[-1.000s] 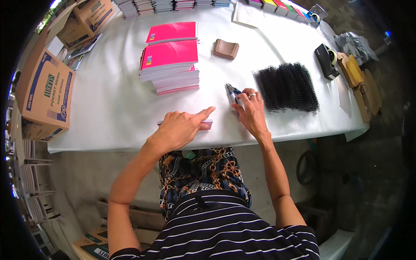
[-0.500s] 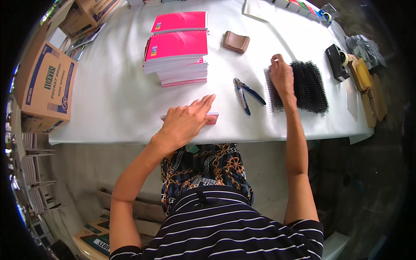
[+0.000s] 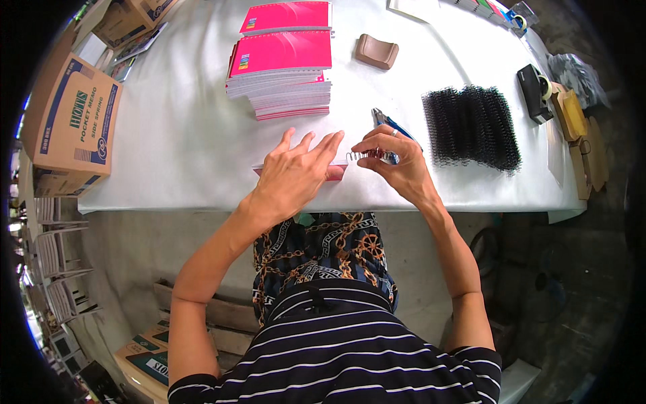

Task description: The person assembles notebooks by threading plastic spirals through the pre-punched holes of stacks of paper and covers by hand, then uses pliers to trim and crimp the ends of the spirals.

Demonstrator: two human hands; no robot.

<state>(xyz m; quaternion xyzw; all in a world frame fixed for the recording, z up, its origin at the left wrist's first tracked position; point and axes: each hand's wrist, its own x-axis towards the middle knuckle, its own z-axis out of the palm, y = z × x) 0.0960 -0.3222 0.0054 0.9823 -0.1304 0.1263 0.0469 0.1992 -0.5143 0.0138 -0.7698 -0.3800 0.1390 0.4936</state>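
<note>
A pink-edged memo pad (image 3: pixel 336 173) lies near the table's front edge, mostly covered by my left hand (image 3: pixel 291 168). That hand is spread over it, fingers stretched out and apart. In my right hand (image 3: pixel 398 161) a dark spiral binding coil (image 3: pixel 355 155) is pinched between thumb and fingers, one end pointing at the pad's right end. Whether the coil touches the pad I cannot tell. Blue-handled pliers (image 3: pixel 381 118) lie just beyond my right hand, partly hidden by it. To the right rests a bundle of black spiral coils (image 3: pixel 471 129).
Pink notebooks (image 3: pixel 282 54) stand stacked beyond my left hand. A brown curved block (image 3: pixel 377 52) sits to their right. A black tape dispenser (image 3: pixel 535 94) is at the right edge, and a cardboard box (image 3: pixel 81 118) at the left. The white-covered table's (image 3: pixel 168 182) front edge runs close to my body.
My right hand has moved left from the coil bundle to the pad's right end, carrying one coil. My left hand stays on the pad, its fingers more spread. The view has shifted slightly.
</note>
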